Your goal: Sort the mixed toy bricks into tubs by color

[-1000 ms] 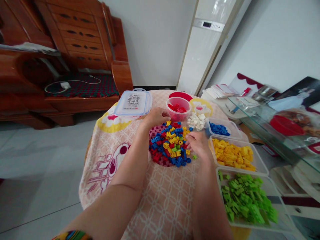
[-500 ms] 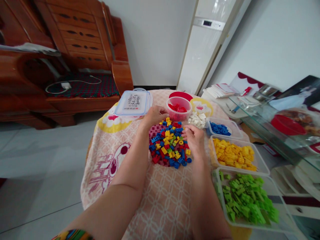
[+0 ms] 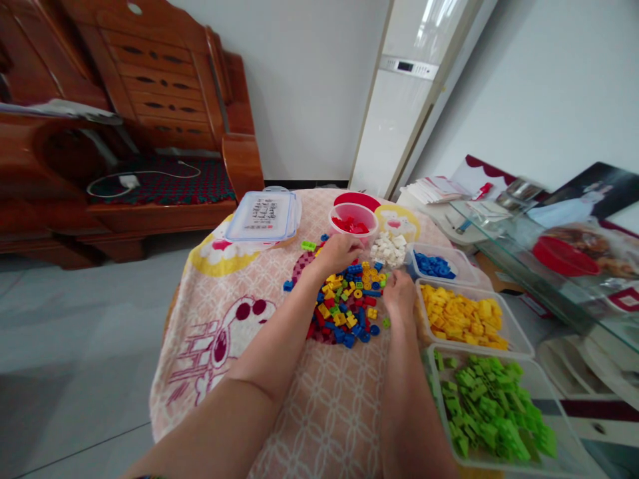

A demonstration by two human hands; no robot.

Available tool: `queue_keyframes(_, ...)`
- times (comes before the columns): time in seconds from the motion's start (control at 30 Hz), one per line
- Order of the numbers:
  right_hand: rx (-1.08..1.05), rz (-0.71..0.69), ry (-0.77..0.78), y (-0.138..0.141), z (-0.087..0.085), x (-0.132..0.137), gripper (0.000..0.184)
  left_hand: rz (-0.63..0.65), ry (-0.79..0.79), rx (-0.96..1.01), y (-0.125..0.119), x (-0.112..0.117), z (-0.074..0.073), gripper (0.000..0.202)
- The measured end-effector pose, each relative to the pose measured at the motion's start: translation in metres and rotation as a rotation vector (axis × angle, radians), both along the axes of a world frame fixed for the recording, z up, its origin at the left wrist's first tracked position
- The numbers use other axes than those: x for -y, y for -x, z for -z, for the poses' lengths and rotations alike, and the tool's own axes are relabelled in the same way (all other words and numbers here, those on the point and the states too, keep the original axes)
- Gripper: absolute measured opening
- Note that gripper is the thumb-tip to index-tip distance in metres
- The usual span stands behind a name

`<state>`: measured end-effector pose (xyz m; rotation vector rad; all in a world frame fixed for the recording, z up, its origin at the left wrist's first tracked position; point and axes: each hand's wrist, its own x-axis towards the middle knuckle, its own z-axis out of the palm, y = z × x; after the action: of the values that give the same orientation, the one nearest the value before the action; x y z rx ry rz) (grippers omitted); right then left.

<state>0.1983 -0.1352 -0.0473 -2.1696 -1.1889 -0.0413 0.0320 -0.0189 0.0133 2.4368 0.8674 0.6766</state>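
Note:
A mixed pile of toy building bricks (image 3: 344, 313) in blue, yellow, red and green lies on a round pinkish mat (image 3: 302, 264). My left hand (image 3: 339, 253) hovers over the pile's far side, just in front of a clear round tub (image 3: 353, 231) holding red bricks. Its fingers are bent together; what they hold, if anything, is too small to make out. My right hand (image 3: 399, 293) is low at the pile's right edge, fingers curled inward with the tips close to loose bricks. Whether a brick sits between them is hidden. White bricks (image 3: 389, 249) are heaped beyond it.
Clear boxes with blue bricks (image 3: 433, 265), yellow bricks (image 3: 462, 316) and green bricks (image 3: 494, 406) line the right side. A lidded box (image 3: 262, 216) stands back left and a red lid (image 3: 357, 199) behind the tub. The patterned cloth (image 3: 329, 406) covers the table; a glass shelf (image 3: 529, 266) adjoins.
My left hand has moved right, over the pile toward the tub. My right hand has shifted slightly right and down. Some bricks are now spread wider, with a green one showing at the back left.

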Motion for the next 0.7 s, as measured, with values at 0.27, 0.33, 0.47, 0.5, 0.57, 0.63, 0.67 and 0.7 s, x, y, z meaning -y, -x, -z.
queue_keyframes(0.27,-0.151,-0.166,0.018,0.001,-0.009,0.004,0.036,0.103,-0.167,-0.178,-0.026,0.007,0.042,0.035)
queue_keyframes(0.33,-0.152,-0.137,0.006,0.003,-0.010,0.002,0.037,0.104,-0.181,-0.201,-0.023,0.006,0.044,0.034)
queue_keyframes(0.47,-0.175,-0.174,0.014,0.004,-0.007,-0.008,0.039,0.103,-0.192,-0.209,-0.021,0.004,0.044,0.036)
queue_keyframes(0.5,-0.188,-0.203,0.024,0.005,-0.006,-0.010,0.038,0.114,-0.193,-0.207,-0.021,0.004,0.045,0.036)
queue_keyframes(0.57,-0.212,-0.266,0.033,0.007,-0.004,-0.013,0.037,0.142,-0.190,-0.216,-0.022,0.004,0.047,0.035)
queue_keyframes(0.63,-0.245,-0.323,0.020,0.009,-0.004,-0.013,0.035,0.149,-0.175,-0.232,-0.022,0.003,0.049,0.032)
queue_keyframes(0.67,-0.266,-0.348,0.007,0.011,-0.004,-0.012,0.035,0.143,-0.162,-0.236,-0.020,0.002,0.049,0.032)
queue_keyframes(0.7,-0.292,-0.371,-0.009,0.012,-0.005,-0.012,0.034,0.135,-0.145,-0.238,-0.018,0.001,0.048,0.031)
